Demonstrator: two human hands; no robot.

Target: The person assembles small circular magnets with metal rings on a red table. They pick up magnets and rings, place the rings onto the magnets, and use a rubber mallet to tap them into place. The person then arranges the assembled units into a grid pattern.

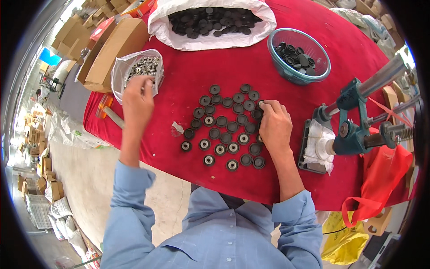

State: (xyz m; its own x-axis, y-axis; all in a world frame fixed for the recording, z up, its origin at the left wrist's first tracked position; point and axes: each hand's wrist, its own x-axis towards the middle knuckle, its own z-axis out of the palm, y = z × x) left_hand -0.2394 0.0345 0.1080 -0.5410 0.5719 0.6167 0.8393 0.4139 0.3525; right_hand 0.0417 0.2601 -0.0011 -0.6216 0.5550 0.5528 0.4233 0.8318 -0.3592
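Several round black plastic caps (226,102) lie spread over the red cloth before me. Some, such as the cap (232,148) toward the front, have a silver metal ring seated in the centre. My right hand (275,125) is at the right edge of the spread, its fingers bent and pressed together over a cap; what they pinch is mostly covered. At the mouth of a white plastic bag (117,76) of small metal rings (147,66), my left hand (138,96) has its fingers curled and drawn together. Anything between those fingertips is too small to make out.
A white sack (161,33) of black discs lies at the back. A clear bowl (299,81) holds more caps. To the right stands a green lever press (351,121); at the left are a cardboard box (117,56) and an orange-headed tool (107,107). A red bag (380,179) hangs front right.
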